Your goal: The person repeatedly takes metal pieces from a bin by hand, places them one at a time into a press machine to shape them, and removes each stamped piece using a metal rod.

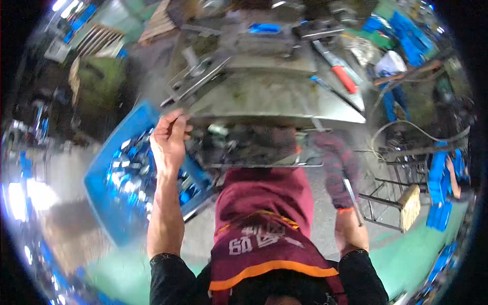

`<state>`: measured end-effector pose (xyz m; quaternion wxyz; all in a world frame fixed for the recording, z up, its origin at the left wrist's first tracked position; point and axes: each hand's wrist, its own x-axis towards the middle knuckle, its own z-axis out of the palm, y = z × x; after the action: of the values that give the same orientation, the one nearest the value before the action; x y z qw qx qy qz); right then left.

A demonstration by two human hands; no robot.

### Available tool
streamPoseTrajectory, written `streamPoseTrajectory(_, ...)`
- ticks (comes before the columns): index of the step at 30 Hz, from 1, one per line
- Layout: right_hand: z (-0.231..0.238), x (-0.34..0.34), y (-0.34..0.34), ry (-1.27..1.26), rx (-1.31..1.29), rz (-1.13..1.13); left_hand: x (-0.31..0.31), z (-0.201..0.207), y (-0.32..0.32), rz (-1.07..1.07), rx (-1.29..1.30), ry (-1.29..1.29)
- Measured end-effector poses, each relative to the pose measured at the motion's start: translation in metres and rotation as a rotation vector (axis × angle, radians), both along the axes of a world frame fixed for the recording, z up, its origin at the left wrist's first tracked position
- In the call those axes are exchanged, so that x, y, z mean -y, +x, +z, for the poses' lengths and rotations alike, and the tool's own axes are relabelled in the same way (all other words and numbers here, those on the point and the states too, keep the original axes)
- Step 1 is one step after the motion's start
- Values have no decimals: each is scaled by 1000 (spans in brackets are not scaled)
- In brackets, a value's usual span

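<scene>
My bare left hand [170, 134] is raised over the inner edge of a blue plastic crate, near the worktable's left front corner. Its fingers are curled and the thumb lies against them; anything between them is too small or hidden to make out. In the crate [96, 190] lie many small shiny metal pieces [129, 170]. My right hand [338, 160], in a dark red and grey knitted glove, is blurred beside the table's right front corner. It is closed round a thin metal rod [351, 195], whose end points back along my forearm.
Before me stands a metal worktable [269, 96] with a dark tray [244, 147] at its front edge. On its right lie a red-handled tool [343, 76] and a thin dark rod [338, 95]. Metal bars [198, 84] lie left. A stool [409, 206] and a looping hose [376, 137] are rightward.
</scene>
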<state>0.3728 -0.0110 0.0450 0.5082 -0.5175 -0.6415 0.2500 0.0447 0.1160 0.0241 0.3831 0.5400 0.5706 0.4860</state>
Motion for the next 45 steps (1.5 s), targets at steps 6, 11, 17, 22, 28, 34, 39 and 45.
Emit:
streamPoseTrajectory(6,-14,28,-13,-54,-129,-61,69,-32,-123,-11,-775,38)
streamPoseTrajectory(11,-3,32,-22,-134,71,-96,75,-46,-124,-209,-961,17)
streamPoseTrajectory(17,0,38,-19,-92,11,-162,51,-94,-102,-650,-1227,124)
streamPoseTrajectory(22,10,35,-13,-219,-187,-101,39,-97,-114,-742,-1243,-149)
streamPoseTrajectory(28,36,-26,-7,-85,-105,9,32,-58,-104,-828,-1174,-304)
streamPoseTrajectory(34,48,-114,-3,-55,-418,52,27,-46,-112,-557,-1065,-388)
streamPoseTrajectory(39,57,-162,-7,-198,-578,34,28,-25,-133,-633,-991,-492)
streamPoseTrajectory(45,32,-162,-6,377,269,-5,34,-16,-143,-442,-1033,-366)
